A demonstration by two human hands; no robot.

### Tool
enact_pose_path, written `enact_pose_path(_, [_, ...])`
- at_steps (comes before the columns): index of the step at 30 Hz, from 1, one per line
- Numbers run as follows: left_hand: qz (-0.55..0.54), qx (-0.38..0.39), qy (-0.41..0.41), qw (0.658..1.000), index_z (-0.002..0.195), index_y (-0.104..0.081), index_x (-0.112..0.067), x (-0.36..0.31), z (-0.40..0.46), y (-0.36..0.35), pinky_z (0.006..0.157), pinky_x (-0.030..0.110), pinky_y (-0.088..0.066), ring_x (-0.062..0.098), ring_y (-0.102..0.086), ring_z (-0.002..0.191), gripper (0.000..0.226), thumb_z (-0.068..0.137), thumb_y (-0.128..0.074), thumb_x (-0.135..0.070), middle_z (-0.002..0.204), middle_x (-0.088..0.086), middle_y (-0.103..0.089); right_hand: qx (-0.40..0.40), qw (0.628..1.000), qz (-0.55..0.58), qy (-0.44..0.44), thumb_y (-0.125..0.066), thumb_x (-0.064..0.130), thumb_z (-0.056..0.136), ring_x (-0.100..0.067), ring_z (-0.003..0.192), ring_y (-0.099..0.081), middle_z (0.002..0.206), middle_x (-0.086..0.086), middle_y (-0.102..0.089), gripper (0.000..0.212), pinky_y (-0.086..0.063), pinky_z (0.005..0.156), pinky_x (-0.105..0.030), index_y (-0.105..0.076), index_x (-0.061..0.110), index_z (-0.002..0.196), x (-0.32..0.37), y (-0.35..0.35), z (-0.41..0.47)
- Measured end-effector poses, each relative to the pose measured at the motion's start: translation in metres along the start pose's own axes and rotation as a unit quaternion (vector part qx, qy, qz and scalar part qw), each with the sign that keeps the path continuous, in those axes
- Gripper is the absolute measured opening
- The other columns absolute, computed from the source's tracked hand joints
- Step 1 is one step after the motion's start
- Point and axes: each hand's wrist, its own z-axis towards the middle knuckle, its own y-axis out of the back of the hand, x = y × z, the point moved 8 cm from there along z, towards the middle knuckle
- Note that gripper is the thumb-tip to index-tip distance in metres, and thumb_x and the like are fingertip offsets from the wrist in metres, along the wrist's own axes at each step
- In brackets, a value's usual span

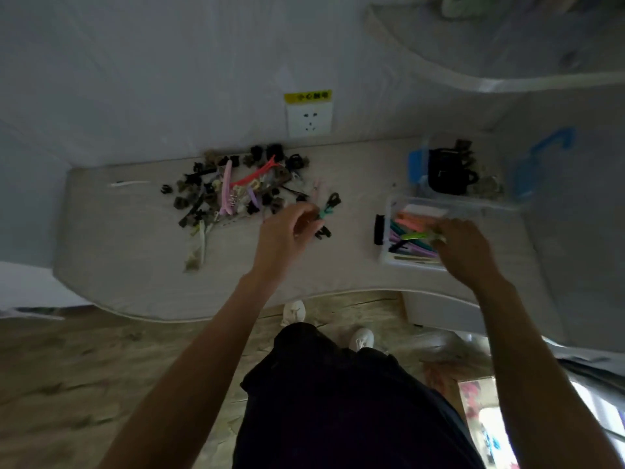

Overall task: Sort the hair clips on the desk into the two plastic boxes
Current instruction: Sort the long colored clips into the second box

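Observation:
A heap of hair clips point(233, 187), mostly black claws with some long pink, red and purple ones, lies on the pale desk point(135, 265). My left hand point(287, 231) is at the heap's right edge and pinches a teal clip point(325, 211). My right hand point(468, 248) is over the near clear box point(385, 255), which holds several long coloured clips, and pinches a yellow-green clip point(414, 235). Behind it stands the far box point(514, 198) with blue latches, holding black and brown claw clips.
A black clip point(378, 229) lies just left of the near box and another black claw point(323, 232) by my left hand. A wall socket point(308, 118) is above the desk's back edge. A shelf point(473, 72) overhangs at the upper right.

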Motion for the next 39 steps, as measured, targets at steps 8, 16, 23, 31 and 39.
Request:
enact_pose_path(8, [0.121,0.078,-0.188,0.972,0.102,-0.065,-0.015,-0.113,0.019,-0.105,0.063,0.034,-0.053,0.022,-0.065,0.079,0.022,0.087,-0.060,-0.029,0.092,0.004,-0.069,0.044,0.981,0.166,0.090,-0.066,0.011,0.081,-0.029,0.123,-0.045,0.135,-0.014,-0.048,0.052,-0.035,0.100,-0.034,-0.049,0.011,0.131,-0.009,-0.023,-0.001])
enact_pose_path(16, [0.304,0.286,-0.111,0.902,0.124,-0.056,-0.018,-0.097,0.030,-0.206,0.085,0.039,-0.050,0.026,-0.059,0.107,0.039,0.091,-0.054,-0.038,0.119,0.006,-0.063,-0.165,0.975,0.096,0.117,-0.053,0.006,0.080,-0.033,0.098,-0.061,0.101,-0.015,-0.068,0.023,-0.047,0.089,-0.039,-0.068,0.006,0.097,-0.038,0.017,-0.061])
enact_pose_path(23, [0.097,0.054,-0.158,0.981,0.108,-0.065,-0.017,-0.074,0.012,-0.124,0.067,0.034,-0.054,0.019,-0.064,0.084,0.028,0.094,-0.044,-0.029,0.097,0.000,-0.071,-0.164,0.967,0.138,0.140,-0.048,0.011,0.083,-0.032,0.086,-0.064,0.093,-0.015,-0.071,0.025,-0.051,0.076,-0.037,-0.068,0.006,0.097,0.001,0.029,-0.048])
enact_pose_path(31, [0.169,-0.020,0.132,0.976,0.114,-0.061,-0.019,0.080,-0.022,-0.008,0.081,0.037,-0.051,0.024,-0.060,0.100,0.027,0.089,-0.054,-0.023,0.107,0.007,-0.067,-0.036,0.953,0.179,0.241,-0.044,0.010,0.092,-0.026,0.105,-0.055,0.116,-0.009,-0.060,0.027,-0.048,0.085,-0.037,-0.060,0.011,0.114,0.140,-0.025,0.001])
enact_pose_path(39, [0.246,0.104,0.068,0.961,0.112,-0.062,-0.014,0.101,0.003,-0.023,0.093,0.041,-0.043,0.031,-0.053,0.112,0.035,0.081,-0.067,-0.028,0.111,0.009,-0.065,0.070,0.977,0.048,0.195,-0.053,0.016,0.088,-0.032,0.118,-0.036,0.133,-0.012,-0.042,0.045,-0.041,0.094,-0.041,-0.045,0.015,0.132,0.182,-0.084,0.046])
